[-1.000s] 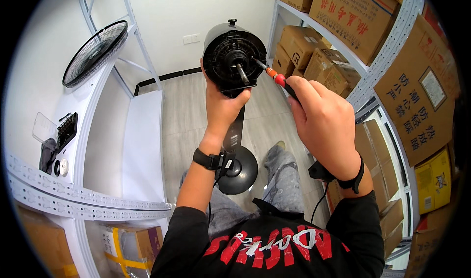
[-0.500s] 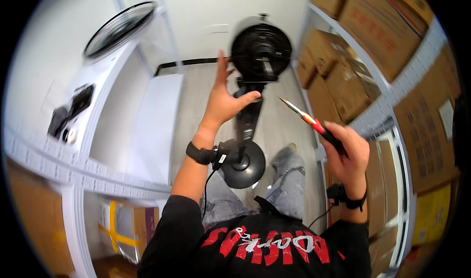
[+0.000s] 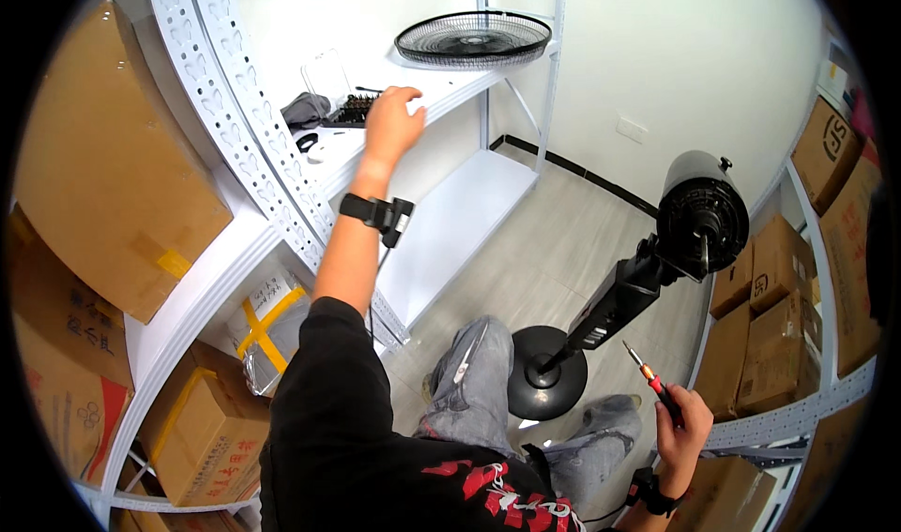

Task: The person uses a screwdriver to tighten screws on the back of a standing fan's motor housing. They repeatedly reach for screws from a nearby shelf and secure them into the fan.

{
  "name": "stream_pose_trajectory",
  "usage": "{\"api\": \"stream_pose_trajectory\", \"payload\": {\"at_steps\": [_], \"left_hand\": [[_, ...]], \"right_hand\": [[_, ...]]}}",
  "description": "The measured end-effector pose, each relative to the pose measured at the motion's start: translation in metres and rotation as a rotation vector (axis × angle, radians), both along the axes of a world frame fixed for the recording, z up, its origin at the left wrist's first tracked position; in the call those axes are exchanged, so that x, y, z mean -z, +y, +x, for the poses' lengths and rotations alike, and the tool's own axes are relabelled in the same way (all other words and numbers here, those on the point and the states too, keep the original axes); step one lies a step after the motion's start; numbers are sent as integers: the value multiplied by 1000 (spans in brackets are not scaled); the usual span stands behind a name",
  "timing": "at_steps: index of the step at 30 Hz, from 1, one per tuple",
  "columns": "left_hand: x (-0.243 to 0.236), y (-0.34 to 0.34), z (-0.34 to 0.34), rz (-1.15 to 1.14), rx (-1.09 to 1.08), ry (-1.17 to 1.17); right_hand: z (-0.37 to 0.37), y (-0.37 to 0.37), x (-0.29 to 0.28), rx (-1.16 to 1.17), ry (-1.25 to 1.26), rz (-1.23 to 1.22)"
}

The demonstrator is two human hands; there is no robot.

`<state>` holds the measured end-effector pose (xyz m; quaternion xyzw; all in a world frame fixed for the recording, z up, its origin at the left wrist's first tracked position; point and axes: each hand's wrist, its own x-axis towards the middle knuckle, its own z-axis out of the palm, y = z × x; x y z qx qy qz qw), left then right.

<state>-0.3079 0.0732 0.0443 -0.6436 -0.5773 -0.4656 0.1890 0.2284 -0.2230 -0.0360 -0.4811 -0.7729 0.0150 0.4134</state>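
My left hand (image 3: 390,127) is raised at the white shelf, its thumb and fingers apart, beside a black bit case (image 3: 349,112) with a clear lid. A grey cloth (image 3: 304,112) lies left of the case. My right hand (image 3: 685,427) grips a red and black screwdriver (image 3: 645,369), tip pointing up-left, apart from the fan. The black fan motor (image 3: 700,215), its shaft exposed, stands unheld atop a tilted column (image 3: 610,305) on a round base (image 3: 559,393).
A black mesh fan guard (image 3: 427,39) lies on the white shelving (image 3: 465,213). Cardboard boxes (image 3: 108,157) fill racks at the left and right. My legs (image 3: 469,382) flank the stand's base, and grey tiled floor (image 3: 572,246) lies beyond it.
The view has swung left. My left hand has let go of the motor and moved to the shelf; my right hand has drawn the screwdriver down and away from the motor.
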Motion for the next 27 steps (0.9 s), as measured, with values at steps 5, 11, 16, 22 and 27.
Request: {"api": "stream_pose_trajectory", "payload": {"at_steps": [5, 11, 16, 22, 27], "left_hand": [[-28, 22, -93, -299, -298, 24], [-15, 45, -143, -517, -314, 19], [1, 68, -149, -596, -359, 61], [-4, 75, -150, -649, -387, 76], [1, 79, -154, -687, -392, 110]], "right_hand": [[11, -1, 13, 47, 68, -21], [18, 1, 19, 100, 131, -48], [17, 5, 20, 93, 117, -19], [11, 8, 15, 138, 97, -12], [11, 13, 18, 152, 120, -16]]}}
